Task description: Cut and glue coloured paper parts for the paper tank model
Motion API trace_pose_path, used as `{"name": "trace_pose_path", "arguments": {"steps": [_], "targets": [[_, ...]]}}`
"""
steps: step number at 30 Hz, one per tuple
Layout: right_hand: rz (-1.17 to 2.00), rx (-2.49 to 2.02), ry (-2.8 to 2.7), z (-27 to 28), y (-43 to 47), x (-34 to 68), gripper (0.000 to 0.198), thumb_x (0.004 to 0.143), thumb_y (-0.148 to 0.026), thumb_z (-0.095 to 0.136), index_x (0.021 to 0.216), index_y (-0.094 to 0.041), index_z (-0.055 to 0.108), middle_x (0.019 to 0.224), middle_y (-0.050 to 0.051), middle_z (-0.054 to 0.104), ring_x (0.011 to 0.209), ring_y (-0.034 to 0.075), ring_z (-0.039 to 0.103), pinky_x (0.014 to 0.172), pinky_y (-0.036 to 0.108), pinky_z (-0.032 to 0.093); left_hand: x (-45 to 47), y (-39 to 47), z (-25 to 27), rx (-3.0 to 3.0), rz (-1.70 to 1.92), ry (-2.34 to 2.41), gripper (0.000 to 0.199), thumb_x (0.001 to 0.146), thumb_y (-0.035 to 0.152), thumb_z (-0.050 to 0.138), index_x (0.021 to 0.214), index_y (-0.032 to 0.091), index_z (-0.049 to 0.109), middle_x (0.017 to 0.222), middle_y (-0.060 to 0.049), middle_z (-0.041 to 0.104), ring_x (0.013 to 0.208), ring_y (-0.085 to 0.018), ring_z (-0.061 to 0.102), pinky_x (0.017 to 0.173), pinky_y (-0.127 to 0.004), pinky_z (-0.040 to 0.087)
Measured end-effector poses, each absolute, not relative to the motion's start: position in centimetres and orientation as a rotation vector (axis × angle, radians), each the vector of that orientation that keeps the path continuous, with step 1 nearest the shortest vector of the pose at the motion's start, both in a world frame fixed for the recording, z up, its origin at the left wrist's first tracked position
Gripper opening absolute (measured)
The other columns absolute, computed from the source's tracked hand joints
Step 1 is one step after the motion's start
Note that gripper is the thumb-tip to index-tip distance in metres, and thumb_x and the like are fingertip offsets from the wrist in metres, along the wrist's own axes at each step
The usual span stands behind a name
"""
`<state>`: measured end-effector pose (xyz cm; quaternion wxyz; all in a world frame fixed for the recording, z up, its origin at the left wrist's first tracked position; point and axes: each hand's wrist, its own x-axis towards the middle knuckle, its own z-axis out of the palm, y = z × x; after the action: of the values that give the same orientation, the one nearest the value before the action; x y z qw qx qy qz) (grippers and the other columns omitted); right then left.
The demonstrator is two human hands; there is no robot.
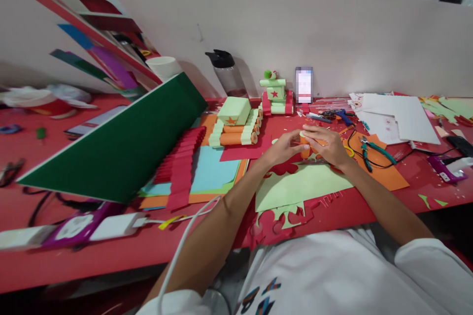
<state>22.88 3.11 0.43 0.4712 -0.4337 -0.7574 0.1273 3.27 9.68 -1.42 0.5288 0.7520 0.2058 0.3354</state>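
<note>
Both hands meet over the middle right of the table, around a small orange paper roll (305,152). My left hand (285,148) pinches it from the left with thumb and fingers. Curled over its top and right side is my right hand (328,144), which hides part of the roll. Beneath the hands lie a light green paper sheet (303,186) and red paper scraps with cut-out holes (281,224). Just beyond them stand a light green and red paper tank model (276,93) and a light green box on orange rolls (234,111).
A dark green board (121,147) leans at the left, near pleated red paper strips (181,172). Teal-handled pliers (380,151) lie on orange paper at the right. A bottle (227,74) and a phone (304,85) stand against the partition. A white cable (185,236) crosses near my left arm.
</note>
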Motion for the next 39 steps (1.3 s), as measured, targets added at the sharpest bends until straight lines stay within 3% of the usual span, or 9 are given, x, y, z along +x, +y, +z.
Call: {"name": "trace_pose_path", "arguments": {"steps": [17, 23, 39], "targets": [[0.085, -0.969, -1.705, 1.2, 3.8, 22.9, 0.027, 0.104, -0.030, 0.061, 0.119, -0.033, 0.083, 0.127, 0.001, 0.081, 0.121, 0.023, 0.075, 0.114, 0.048, 0.058, 3.6, 9.1, -0.7, 1.777, 0.830, 0.492, 0.030, 0.085, 0.035, 0.082, 0.109, 0.020, 0.075, 0.102, -0.009, 0.076, 0.096, -0.024, 0.073, 0.085, -0.039, 0.063], [0.218, -1.003, -1.823, 1.1, 3.8, 23.2, 0.024, 0.102, -0.032, 0.063, 0.114, -0.033, 0.084, 0.120, 0.002, 0.083, 0.118, 0.023, 0.076, 0.111, 0.047, 0.059, 3.6, 9.5, -1.2, 1.814, 0.825, 0.511, 0.034, 0.086, 0.035, 0.081, 0.116, 0.021, 0.075, 0.111, -0.010, 0.076, 0.103, -0.026, 0.072, 0.091, -0.043, 0.062], [0.285, -1.018, -1.904, 1.4, 3.3, 23.6, 0.020, 0.098, -0.032, 0.066, 0.104, -0.029, 0.085, 0.122, 0.004, 0.083, 0.113, 0.024, 0.079, 0.109, 0.046, 0.061, 3.6, 9.8, -1.6, 1.865, 0.848, 0.519, 0.028, 0.087, 0.036, 0.080, 0.111, 0.023, 0.074, 0.102, -0.008, 0.077, 0.097, -0.026, 0.075, 0.088, -0.042, 0.061]]}}
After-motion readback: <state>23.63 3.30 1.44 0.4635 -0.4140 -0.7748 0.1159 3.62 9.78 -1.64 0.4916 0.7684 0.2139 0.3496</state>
